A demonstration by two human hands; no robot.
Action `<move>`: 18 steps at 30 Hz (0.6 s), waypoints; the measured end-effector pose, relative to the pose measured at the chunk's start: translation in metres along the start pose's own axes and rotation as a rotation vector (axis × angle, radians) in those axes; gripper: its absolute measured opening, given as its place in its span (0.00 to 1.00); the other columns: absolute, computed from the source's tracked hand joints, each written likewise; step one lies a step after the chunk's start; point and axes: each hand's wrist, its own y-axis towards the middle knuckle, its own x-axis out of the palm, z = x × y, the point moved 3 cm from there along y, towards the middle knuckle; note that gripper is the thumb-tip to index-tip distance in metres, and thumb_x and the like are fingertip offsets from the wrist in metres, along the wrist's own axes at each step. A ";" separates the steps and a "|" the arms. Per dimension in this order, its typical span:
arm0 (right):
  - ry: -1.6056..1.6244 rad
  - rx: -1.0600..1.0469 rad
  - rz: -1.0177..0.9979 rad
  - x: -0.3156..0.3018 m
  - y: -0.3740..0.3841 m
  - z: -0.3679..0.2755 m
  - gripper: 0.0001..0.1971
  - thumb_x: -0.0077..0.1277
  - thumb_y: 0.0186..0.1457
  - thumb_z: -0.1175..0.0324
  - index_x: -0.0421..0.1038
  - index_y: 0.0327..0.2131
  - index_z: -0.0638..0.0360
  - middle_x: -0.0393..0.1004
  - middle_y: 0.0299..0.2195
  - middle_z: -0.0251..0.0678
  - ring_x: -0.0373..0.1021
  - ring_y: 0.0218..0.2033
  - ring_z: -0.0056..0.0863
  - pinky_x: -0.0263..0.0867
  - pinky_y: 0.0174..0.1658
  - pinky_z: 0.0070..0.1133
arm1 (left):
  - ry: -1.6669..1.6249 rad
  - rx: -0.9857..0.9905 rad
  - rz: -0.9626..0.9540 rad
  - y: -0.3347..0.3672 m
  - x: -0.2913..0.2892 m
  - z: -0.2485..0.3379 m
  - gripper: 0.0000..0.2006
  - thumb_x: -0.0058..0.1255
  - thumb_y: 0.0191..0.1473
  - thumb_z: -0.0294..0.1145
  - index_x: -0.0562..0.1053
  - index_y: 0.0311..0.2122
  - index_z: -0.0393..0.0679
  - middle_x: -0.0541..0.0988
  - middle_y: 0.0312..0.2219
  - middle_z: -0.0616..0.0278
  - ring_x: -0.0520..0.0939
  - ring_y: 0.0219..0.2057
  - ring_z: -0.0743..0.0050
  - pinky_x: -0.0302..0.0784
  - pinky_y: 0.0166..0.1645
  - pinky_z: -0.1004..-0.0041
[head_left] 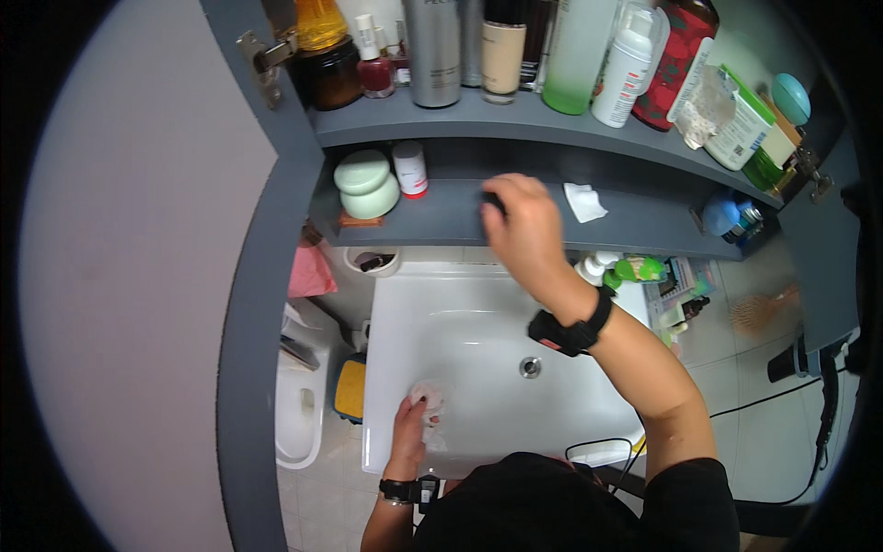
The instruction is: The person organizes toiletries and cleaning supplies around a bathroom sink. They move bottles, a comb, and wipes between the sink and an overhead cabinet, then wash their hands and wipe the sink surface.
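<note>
At the cabinet's lower shelf (pixel 451 219), my right hand (pixel 529 225) is closed around a small dark object (pixel 494 201); the fingers cover most of it, and its kind does not show. To its left on that shelf stand a pale green jar (pixel 366 189) and a small white bottle (pixel 410 170) with a red base. A folded white tissue (pixel 584 202) lies to its right. Over the left side of the white sink (pixel 478 368), my left hand (pixel 409 428) grips a crumpled white tissue (pixel 429 401), part of which hangs below the fingers.
Bottles crowd the upper shelf (pixel 552 124), among them a silver bottle (pixel 435 55) and a foundation bottle (pixel 503 60). The opened cabinet door (pixel 156 230) fills the left. Green and white bottles (pixel 635 269) stand at the sink's back right. A hairbrush (pixel 763 308) is farther right.
</note>
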 end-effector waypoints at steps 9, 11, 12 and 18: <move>-0.352 0.246 -0.222 -0.078 -0.013 0.081 0.09 0.59 0.46 0.74 0.77 0.33 0.64 0.73 0.37 0.46 0.71 0.38 0.45 0.68 0.41 0.33 | 0.044 0.008 -0.078 0.006 0.021 0.011 0.14 0.41 0.60 0.30 0.69 0.50 0.41 0.76 0.39 0.64 0.75 0.37 0.77 0.70 0.38 0.78; -0.122 0.126 -0.095 -0.067 -0.012 0.057 0.05 0.58 0.46 0.75 0.78 0.29 0.64 0.73 0.34 0.46 0.72 0.33 0.43 0.68 0.37 0.31 | 0.057 0.044 -0.081 0.010 0.029 0.014 0.14 0.41 0.60 0.30 0.69 0.50 0.41 0.76 0.39 0.64 0.75 0.37 0.77 0.70 0.38 0.78; -0.008 0.118 -0.063 -0.061 -0.014 0.042 0.05 0.58 0.45 0.75 0.78 0.29 0.64 0.73 0.31 0.45 0.72 0.32 0.42 0.68 0.35 0.31 | 0.037 0.055 -0.097 0.011 0.032 0.017 0.14 0.41 0.60 0.30 0.69 0.50 0.40 0.76 0.40 0.64 0.75 0.36 0.77 0.70 0.38 0.78; 0.278 -0.053 0.042 0.016 0.019 -0.061 0.05 0.58 0.47 0.74 0.78 0.31 0.59 0.70 0.25 0.39 0.69 0.25 0.36 0.64 0.28 0.27 | 0.020 0.037 -0.141 0.009 0.042 0.023 0.14 0.42 0.60 0.30 0.69 0.50 0.41 0.76 0.40 0.63 0.75 0.36 0.77 0.71 0.38 0.77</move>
